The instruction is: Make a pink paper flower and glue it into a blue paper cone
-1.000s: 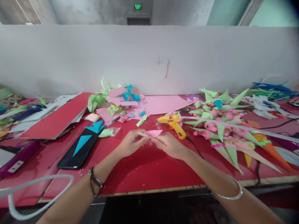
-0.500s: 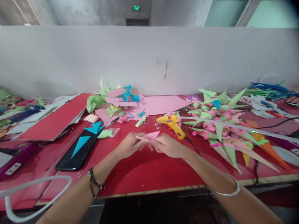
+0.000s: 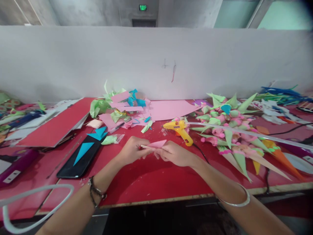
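Note:
Over the red tabletop, my left hand [image 3: 134,150] and my right hand [image 3: 176,153] meet at the fingertips. Between them is a small pink paper piece [image 3: 157,143], its pointed end up and to the right. A thin pale stick [image 3: 144,147] lies along its lower left edge, pinched by my left fingers. My right thumb and fingers grip the paper's right side. Some fingertips are hidden behind the paper. Just beyond my right hand lies a yellow glue gun [image 3: 179,129] with a long clear glue stick [image 3: 234,132] in its back.
A black phone [image 3: 73,168] with blue paper triangles [image 3: 83,151] lies left. Paper scraps [image 3: 122,107] and a pink sheet [image 3: 168,109] lie at the back, before a white partition [image 3: 122,62]. Green and pink paper cones [image 3: 230,130] pile up right. A white hoop [image 3: 36,192] is front left.
My left hand has shifted slightly left, and more of the pale stick shows at its fingers. The right hand keeps its grip on the pink paper.

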The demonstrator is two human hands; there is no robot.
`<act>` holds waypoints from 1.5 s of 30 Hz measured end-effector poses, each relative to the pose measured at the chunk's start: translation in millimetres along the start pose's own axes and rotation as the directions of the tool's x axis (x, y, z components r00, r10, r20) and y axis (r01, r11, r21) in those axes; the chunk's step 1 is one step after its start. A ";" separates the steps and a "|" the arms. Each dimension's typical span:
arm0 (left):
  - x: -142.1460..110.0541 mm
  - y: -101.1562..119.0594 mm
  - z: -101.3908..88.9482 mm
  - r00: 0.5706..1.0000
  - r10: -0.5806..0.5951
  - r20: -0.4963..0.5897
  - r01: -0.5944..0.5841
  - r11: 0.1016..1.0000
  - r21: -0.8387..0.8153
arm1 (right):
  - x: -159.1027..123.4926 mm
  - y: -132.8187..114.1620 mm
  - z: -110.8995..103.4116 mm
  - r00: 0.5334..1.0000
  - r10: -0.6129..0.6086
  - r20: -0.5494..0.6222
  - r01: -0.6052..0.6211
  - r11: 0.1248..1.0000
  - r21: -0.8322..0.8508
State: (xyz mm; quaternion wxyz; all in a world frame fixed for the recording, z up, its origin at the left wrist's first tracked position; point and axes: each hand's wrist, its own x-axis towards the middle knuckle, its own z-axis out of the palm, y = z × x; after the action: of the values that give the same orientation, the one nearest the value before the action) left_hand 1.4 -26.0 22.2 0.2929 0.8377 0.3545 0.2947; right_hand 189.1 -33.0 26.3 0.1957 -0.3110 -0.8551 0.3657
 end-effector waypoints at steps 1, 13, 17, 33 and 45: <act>-0.6 -0.8 -1.4 1.000 0.008 0.024 -0.008 1.000 0.013 | 0.2 -0.1 0.1 1.000 0.003 0.014 -0.003 1.000 -0.011; 0.1 -5.4 -4.4 0.977 0.058 0.205 -0.089 0.985 0.147 | 0.5 2.8 1.8 1.000 -0.010 0.026 0.013 0.994 -0.106; 1.0 -5.7 -1.7 0.983 -0.063 0.174 0.055 0.997 0.049 | 1.7 2.1 5.0 1.000 0.016 -0.005 -0.017 0.997 -0.079; 3.6 -1.0 3.4 0.998 -0.055 0.039 0.049 0.990 0.130 | 1.2 4.2 5.2 0.997 0.081 0.019 -0.082 0.993 0.083; 6.2 -3.9 12.9 0.930 -0.369 0.002 0.365 0.919 -0.152 | 2.8 8.7 11.4 0.987 -0.118 -0.110 0.039 0.835 -0.548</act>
State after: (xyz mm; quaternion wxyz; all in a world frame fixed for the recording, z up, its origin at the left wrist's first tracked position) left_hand 12.4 -22.6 12.8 0.4002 0.7282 0.4857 0.2715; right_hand 183.9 -32.2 12.6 0.1736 -0.3431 -0.9199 0.0767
